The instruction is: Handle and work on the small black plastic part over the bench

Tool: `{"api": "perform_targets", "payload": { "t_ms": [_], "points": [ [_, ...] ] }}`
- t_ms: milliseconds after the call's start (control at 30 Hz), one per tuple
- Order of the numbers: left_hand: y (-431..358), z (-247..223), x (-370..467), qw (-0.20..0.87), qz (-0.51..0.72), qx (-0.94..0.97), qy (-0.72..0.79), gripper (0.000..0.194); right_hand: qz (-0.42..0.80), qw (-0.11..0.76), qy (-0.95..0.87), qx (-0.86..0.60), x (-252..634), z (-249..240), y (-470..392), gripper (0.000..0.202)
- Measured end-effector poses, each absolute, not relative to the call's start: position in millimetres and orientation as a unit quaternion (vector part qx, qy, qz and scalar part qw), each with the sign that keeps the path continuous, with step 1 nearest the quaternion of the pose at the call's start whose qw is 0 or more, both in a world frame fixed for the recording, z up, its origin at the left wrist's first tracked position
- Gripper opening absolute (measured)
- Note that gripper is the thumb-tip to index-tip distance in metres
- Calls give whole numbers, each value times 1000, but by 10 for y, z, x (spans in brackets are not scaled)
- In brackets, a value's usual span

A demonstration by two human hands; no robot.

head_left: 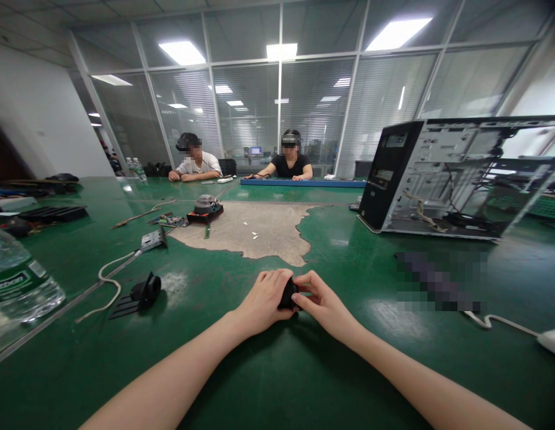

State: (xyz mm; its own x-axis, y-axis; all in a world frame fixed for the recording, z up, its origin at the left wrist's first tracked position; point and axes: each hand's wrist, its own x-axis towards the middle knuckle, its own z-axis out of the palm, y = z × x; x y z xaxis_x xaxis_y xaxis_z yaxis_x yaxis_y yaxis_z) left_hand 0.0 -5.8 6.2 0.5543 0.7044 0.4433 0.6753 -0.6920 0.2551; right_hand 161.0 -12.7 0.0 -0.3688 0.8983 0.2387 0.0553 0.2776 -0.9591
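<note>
Hands at work on a small black part. The part [287, 294] lies between the two hands, low over the near middle of the desk [241, 382]; whether it touches the surface cannot be told. The left hand [265, 301] wraps its far side, fingers bent over it and largely hiding it. The right hand [320, 298] pinches its near edge between thumb and forefinger, the remaining fingers curled.

Likely faults: (a) Since the pinch covers only a narrow edge, a sharp twist or pull could let the part slip and skid across the glossy desk. (b) Uneven force from the two hands might crack the part, if it is brittle plastic. (c) Any small piece springing loose could be lost among the white scraps [254, 235] on the bare patch [241, 224]. (d) A wide sweep of the left forearm could knock the black bracket [145, 291] or snag the pale cable [105, 278] beside it. The computer case [396, 179], well apart at right, seems at little risk.
</note>
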Motion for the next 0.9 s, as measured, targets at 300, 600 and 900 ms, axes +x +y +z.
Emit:
{"api": "perform_targets", "payload": {
  "t_ms": [300,600,900],
  "points": [
    [-71,75,-10,33,259,881,395,53,468,420,-703,-334,1640,9,-139,22],
    [-65,67,-7,29,262,880,395,51,493,423,-665,-368,1612,-19,-77,25],
    [-74,84,-13,26,257,884,391,53,481,420,-691,-338,1635,26,-151,19]
  ]
}}
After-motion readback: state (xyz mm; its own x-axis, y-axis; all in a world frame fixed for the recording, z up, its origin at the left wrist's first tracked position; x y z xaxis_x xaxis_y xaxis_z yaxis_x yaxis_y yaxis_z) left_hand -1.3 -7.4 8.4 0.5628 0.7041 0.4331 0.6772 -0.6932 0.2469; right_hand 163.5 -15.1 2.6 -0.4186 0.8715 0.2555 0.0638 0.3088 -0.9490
